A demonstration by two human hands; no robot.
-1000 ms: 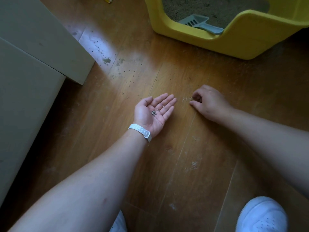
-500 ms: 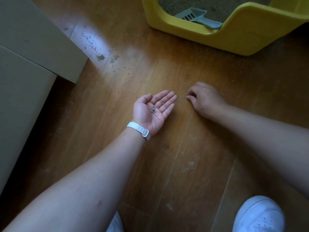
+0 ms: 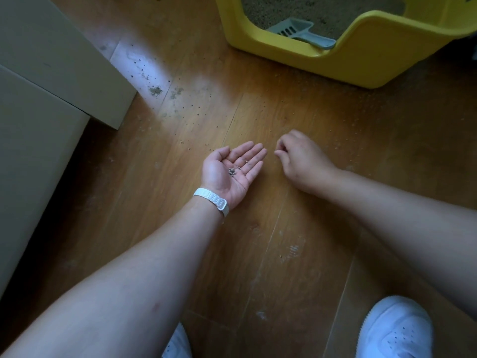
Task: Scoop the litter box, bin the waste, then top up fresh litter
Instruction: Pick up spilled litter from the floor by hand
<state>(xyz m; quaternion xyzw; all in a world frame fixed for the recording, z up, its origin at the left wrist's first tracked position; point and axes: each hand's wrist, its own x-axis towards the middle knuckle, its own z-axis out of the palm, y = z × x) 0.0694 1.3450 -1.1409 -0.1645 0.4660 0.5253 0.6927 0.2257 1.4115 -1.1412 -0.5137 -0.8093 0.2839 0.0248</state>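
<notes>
Cleanup of stray grains (image 3: 232,171), I'd say: left hand (image 3: 219,174) flat, palm up, carrying some; right hand (image 3: 302,161) curled, whether pinching I cannot tell. Next needs fine pinching; scoop (image 3: 296,31) lies in box (image 3: 361,65).

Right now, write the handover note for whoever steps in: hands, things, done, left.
Left hand: open, palm up over the floor, carrying a few litter grains.
Right hand: fingers curled, tips pinched near the floor; whether it holds a grain, cannot tell.
Yellow litter box ahead; scoop lies in it, handle on the entry lip.
Done: some stray grains gathered. Left: more spilled grains on the floor by the cardboard box; no bin or fresh litter in view.
</notes>
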